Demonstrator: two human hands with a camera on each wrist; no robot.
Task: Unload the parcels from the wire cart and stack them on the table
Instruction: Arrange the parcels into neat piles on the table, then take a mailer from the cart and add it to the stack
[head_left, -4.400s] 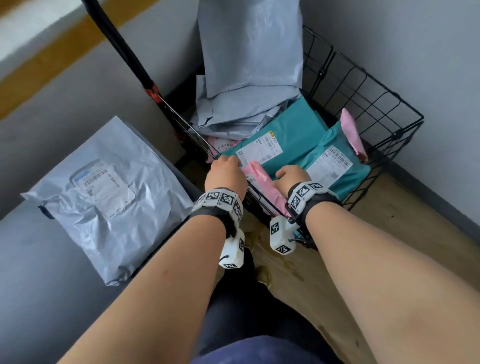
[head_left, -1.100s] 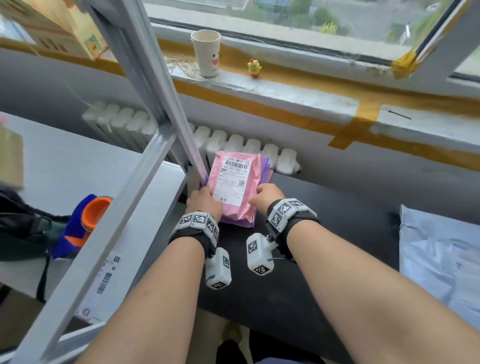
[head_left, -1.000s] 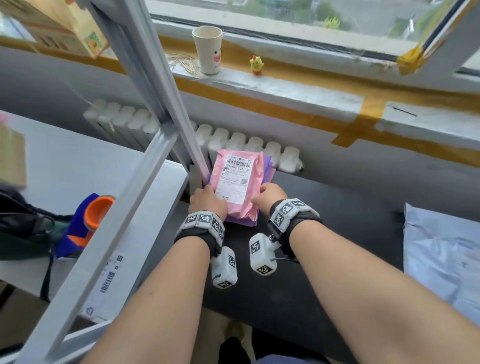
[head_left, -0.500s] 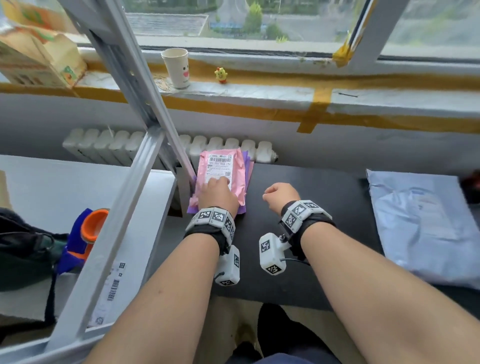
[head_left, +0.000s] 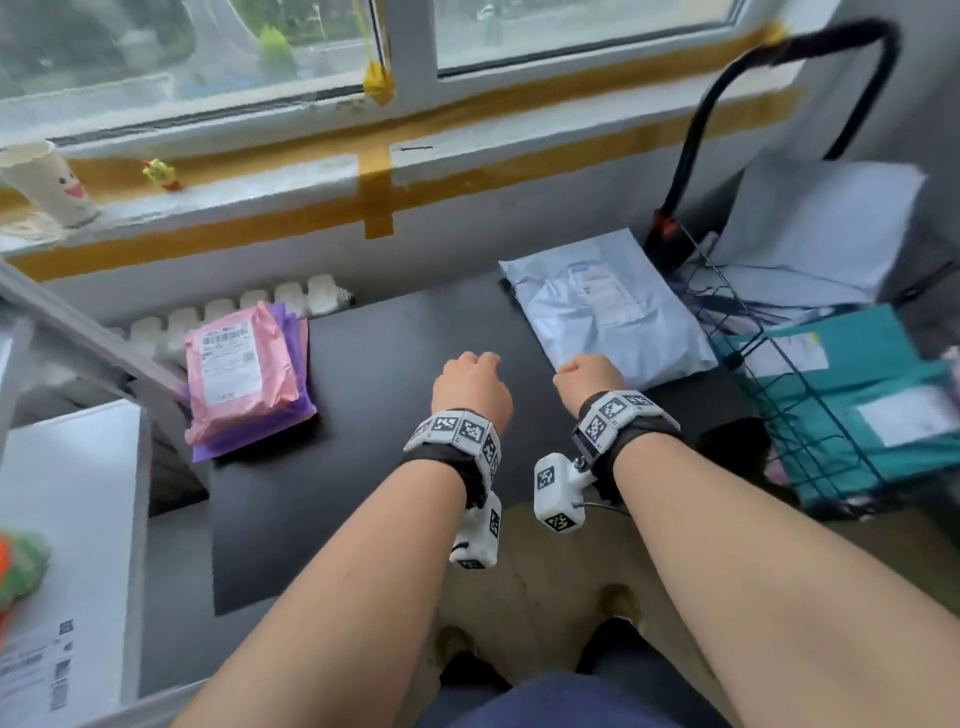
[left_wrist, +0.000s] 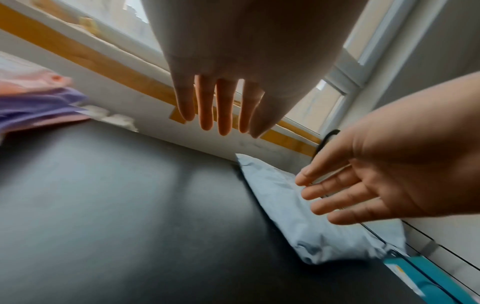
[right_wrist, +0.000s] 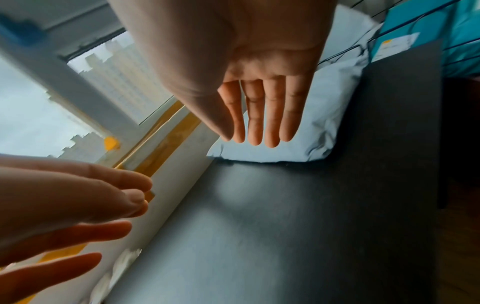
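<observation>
Black tabletop (head_left: 395, 415) lay bare beneath both hands, which hovered over it holding nothing: the left hand (head_left: 470, 387) and the right hand (head_left: 589, 382) each showed straight, loosely spread fingers in the wrist views, palms down. By my reading the step in hand was the reach toward the wire cart (head_left: 810, 395) at three o'clock for another parcel. To do it well, the hands would best go in together over the near rim, take a teal parcel (head_left: 852, 431) by two opposite edges so the soft bag does not sag or snag on the wires, and lift it clear before swinging across. On the table, the pink parcel (head_left: 236, 371) lay flat on a purple parcel (head_left: 270, 431) at ten o'clock, their edges roughly matched; that looked the likelier pile to build on. A grey poly mailer (head_left: 602, 312) lay alone at one o'clock, just beside the cart. Inside the cart sat two teal parcels with white labels, and behind them pale grey mailers (head_left: 810, 234) leaned at the back; anything beneath these was hidden.
</observation>
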